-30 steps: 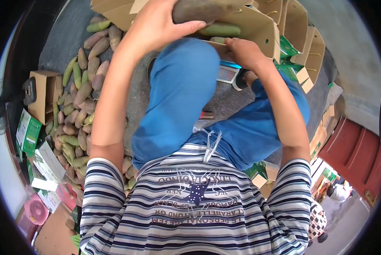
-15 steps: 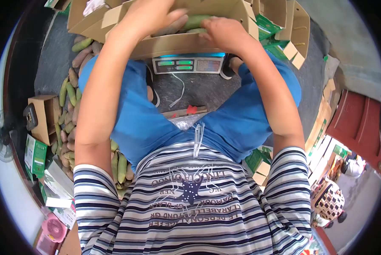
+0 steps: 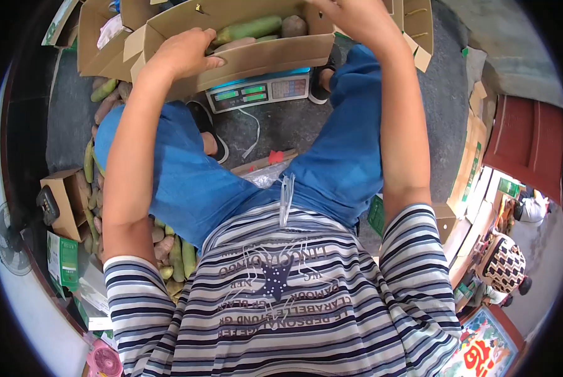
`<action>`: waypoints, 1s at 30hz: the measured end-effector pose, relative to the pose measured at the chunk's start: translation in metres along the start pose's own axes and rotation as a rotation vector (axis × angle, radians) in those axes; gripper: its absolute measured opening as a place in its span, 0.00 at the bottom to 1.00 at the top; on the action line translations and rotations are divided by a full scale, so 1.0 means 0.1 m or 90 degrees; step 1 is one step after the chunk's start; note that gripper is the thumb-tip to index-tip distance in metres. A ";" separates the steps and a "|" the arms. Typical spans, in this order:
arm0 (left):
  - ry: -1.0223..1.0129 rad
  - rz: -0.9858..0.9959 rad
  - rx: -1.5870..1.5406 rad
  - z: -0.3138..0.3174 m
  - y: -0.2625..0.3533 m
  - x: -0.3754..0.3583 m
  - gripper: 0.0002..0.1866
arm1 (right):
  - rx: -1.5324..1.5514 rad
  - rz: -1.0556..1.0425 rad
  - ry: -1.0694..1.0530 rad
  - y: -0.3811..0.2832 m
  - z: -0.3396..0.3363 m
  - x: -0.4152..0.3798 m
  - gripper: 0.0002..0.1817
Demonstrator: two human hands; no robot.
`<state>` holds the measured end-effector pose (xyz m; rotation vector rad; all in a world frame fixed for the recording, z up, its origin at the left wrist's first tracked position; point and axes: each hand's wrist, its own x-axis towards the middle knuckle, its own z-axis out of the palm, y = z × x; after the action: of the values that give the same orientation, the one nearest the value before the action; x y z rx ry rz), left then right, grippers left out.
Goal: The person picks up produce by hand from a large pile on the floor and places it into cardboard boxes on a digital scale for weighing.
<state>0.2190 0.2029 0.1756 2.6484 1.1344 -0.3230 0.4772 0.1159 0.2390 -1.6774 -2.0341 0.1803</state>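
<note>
A long cardboard box [image 3: 262,58] rests on a digital scale [image 3: 256,91] with lit green displays. Inside it lie a long green vegetable [image 3: 248,29], a brownish rounded one [image 3: 293,26] and others partly covered by the near wall. My left hand [image 3: 184,53] grips the top edge of that wall near its left end, thumb outside and fingers over the rim. My right hand [image 3: 355,17] is closed at the box's right end, high in the view, with some fingertips cut off by the frame's top edge.
Piles of green and brownish-pink vegetables [image 3: 179,256] lie left of my legs. More open cartons [image 3: 96,47] stand at the upper left and upper right. A small carton [image 3: 64,204] and a fan [image 3: 11,242] are at far left. A person [image 3: 502,261] is at the lower right.
Both hands have come off the vegetables to the box: the left to its near rim, the right up to its right end. The box now sits tilted, and the view has shifted.
</note>
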 end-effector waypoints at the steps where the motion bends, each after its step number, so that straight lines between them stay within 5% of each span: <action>1: 0.000 0.006 -0.007 0.02 -0.02 -0.01 0.28 | 0.031 0.022 0.014 -0.01 -0.07 -0.08 0.15; 6: -0.029 0.005 0.003 0.04 -0.06 -0.02 0.27 | 0.065 0.132 -0.019 0.52 -0.19 -0.64 0.17; 10: -0.038 0.009 -0.002 0.08 -0.08 0.00 0.25 | 0.456 0.258 -0.044 0.69 -0.05 -1.04 0.22; 18: -0.063 0.046 0.005 0.20 -0.09 0.07 0.17 | 0.786 0.451 0.054 0.81 0.28 -1.23 0.25; 30: -0.123 0.033 0.006 0.25 -0.11 0.17 0.18 | 0.719 0.706 0.134 0.67 0.42 -1.27 0.24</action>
<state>0.2193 0.2139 0.1452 2.5835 1.0037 -0.5624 0.5336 0.0200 0.1395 -1.6328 -0.3785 1.1711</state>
